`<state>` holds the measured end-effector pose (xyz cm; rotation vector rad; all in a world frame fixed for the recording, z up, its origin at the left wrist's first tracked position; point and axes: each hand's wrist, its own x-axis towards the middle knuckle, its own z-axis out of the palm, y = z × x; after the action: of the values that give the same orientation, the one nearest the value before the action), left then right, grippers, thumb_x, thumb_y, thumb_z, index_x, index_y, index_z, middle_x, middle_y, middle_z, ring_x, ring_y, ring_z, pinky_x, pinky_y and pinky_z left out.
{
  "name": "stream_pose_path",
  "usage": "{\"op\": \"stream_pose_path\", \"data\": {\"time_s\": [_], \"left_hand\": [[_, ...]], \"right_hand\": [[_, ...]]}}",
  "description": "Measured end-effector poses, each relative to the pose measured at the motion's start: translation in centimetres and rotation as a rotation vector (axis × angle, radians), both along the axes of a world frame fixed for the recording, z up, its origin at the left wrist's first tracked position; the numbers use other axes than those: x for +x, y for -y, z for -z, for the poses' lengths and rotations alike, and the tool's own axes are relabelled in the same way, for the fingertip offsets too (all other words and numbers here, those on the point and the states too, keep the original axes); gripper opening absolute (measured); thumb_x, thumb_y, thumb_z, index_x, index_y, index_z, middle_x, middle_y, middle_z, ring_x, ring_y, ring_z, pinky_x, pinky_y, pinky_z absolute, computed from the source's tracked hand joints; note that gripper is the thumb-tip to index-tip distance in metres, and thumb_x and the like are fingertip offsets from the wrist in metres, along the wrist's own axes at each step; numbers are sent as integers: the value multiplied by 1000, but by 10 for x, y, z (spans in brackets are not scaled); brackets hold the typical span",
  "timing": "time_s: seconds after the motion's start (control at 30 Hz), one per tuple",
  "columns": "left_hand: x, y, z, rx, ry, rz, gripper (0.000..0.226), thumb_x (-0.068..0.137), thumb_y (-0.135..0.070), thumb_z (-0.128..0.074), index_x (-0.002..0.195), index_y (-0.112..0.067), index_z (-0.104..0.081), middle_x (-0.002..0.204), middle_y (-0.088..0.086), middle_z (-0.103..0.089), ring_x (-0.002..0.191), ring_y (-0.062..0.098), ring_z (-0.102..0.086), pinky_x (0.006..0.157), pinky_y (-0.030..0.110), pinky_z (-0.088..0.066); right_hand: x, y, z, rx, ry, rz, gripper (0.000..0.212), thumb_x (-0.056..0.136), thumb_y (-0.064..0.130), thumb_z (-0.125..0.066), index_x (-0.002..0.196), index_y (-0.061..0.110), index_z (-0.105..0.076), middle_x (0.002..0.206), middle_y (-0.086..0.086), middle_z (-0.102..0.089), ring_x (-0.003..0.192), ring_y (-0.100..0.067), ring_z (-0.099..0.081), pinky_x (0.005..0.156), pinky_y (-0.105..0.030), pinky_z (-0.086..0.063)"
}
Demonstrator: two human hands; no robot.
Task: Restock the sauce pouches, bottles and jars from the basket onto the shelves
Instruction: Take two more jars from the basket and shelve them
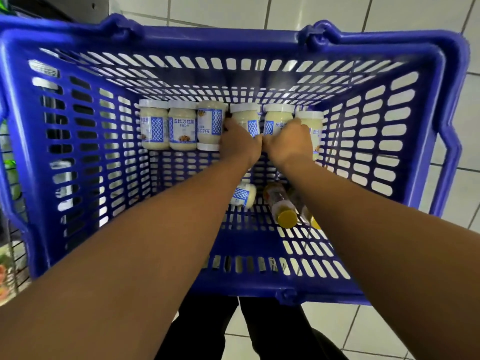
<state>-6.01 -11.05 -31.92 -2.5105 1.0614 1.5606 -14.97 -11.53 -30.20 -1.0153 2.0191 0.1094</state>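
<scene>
A blue plastic basket (78,157) fills the view from above. Along its far wall lies a row of several white-capped jars of pale sauce with blue-and-white labels, such as one on the left (153,124). My left hand (240,142) is closed around a jar in the middle of that row (246,118). My right hand (287,142) is closed around the neighbouring jar (276,119). Nearer to me, under my forearms, lie another jar (244,195) and two clear bottles, one with a yellow cap (281,207).
White floor tiles (389,331) surround the basket. A wire shelf with packaged goods (7,268) shows at the left edge. My dark trousers (202,331) are visible below the basket's near rim.
</scene>
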Motion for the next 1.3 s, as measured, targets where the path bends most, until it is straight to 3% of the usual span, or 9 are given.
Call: {"op": "stream_pose_path", "data": {"time_s": [0.13, 0.33, 0.47, 0.57, 0.73, 0.9, 1.0, 1.1, 1.3], "left_hand": [[-1, 1, 9, -47, 31, -14, 67, 94, -32, -65, 143, -4, -29, 143, 17, -49, 129, 35, -50, 98, 40, -43], [8, -4, 16, -90, 17, 48, 63, 93, -30, -65, 139, -2, -32, 137, 19, -53, 123, 36, -53, 92, 37, -44], [10, -8, 16, -135, -36, 14, 60, 90, -30, -66, 134, -3, -35, 125, 15, -60, 107, 34, -60, 77, 32, -43], [16, -12, 11, -167, -109, -15, 59, 88, -32, -67, 132, -7, -35, 115, 6, -60, 90, 23, -59, 67, 27, -41], [29, -17, -13, -175, -191, -51, 55, 83, -38, -74, 118, -20, -36, 96, -9, -55, 71, -2, -53, 44, 5, -37], [45, -20, -58, -96, -337, -136, 72, 72, -47, -83, 121, -30, -32, 102, -16, -58, 75, -6, -63, 54, 9, -44], [51, -23, -89, -99, -444, -213, 60, 72, -36, -85, 119, -24, -49, 102, -11, -68, 74, -7, -68, 58, 11, -51], [56, -26, -122, -94, -568, -213, 48, 68, -34, -85, 110, -23, -64, 98, -5, -76, 86, 8, -74, 73, 29, -59], [63, -34, -202, -161, -668, -214, 70, 59, -27, -89, 120, -17, -57, 108, 2, -74, 96, 17, -73, 78, 33, -60]], "right_hand": [[7, 2, 10, -19, -11, 44, 48, 93, 26, -65, 129, 1, -44, 131, -18, -55, 114, -36, -57, 79, -33, -37], [14, 9, 24, 25, 111, 265, 52, 96, 29, -64, 133, 1, -41, 131, -17, -57, 121, -34, -56, 100, -40, -45], [8, 2, 25, -4, 147, 267, 45, 95, 33, -66, 121, 4, -45, 116, -11, -61, 108, -30, -59, 95, -41, -47], [0, -5, 16, -21, 190, 215, 40, 95, 37, -65, 112, 7, -46, 92, -3, -58, 90, -24, -58, 82, -40, -49], [-8, -17, -13, -48, 281, 223, 45, 93, 41, -68, 115, 6, -49, 98, -8, -63, 90, -23, -62, 79, -40, -52], [-10, -31, -56, -87, 436, 339, 49, 90, 38, -72, 120, 5, -53, 109, -16, -69, 85, -18, -64, 78, -36, -56], [-10, -40, -89, -93, 519, 445, 56, 83, 43, -77, 120, 10, -50, 117, -19, -64, 99, -27, -67, 90, -49, -56], [-11, -46, -126, -98, 641, 565, 67, 69, 47, -82, 119, 14, -52, 122, -19, -64, 110, -36, -67, 92, -56, -55], [-10, -54, -206, -131, 871, 577, 41, 77, 29, -78, 113, 12, -69, 102, -10, -77, 89, -27, -75, 67, -34, -58]]}}
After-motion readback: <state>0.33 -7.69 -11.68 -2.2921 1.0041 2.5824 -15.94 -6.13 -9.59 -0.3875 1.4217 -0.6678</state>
